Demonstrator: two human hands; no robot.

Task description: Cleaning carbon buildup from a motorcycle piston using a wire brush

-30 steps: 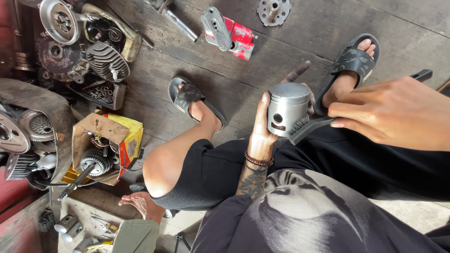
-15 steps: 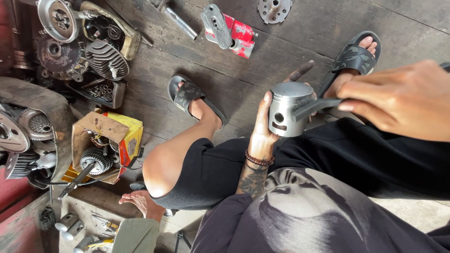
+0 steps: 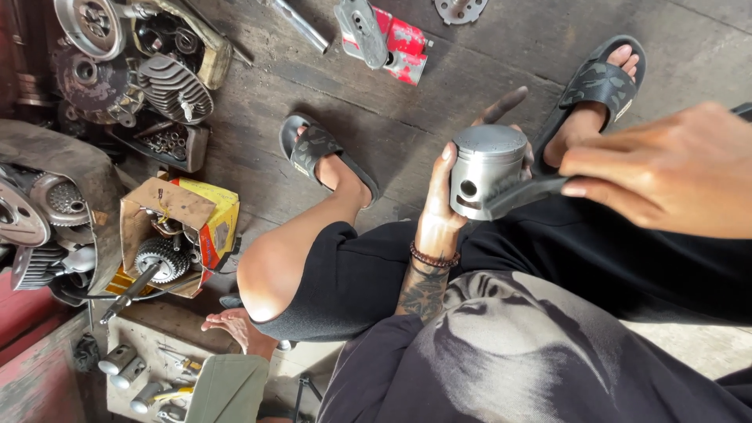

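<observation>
My left hand is wrapped around a silver metal piston and holds it upright above my lap, its flat crown up and the pin hole facing me. My right hand comes in from the right, gripping a dark flat tool. The tool's tip lies against the piston's lower side. A bead bracelet and tattoos show on my left wrist. My feet in black sandals rest on the dark floor below.
Engine parts and a finned cylinder are piled at the top left. An open cardboard box holds a gear. A red and grey part lies at the top. Another person's bare foot is at the lower left.
My right hand has brought the dark tool up from under the piston onto its side. My left hand has kept its hold and tilted the piston slightly.
</observation>
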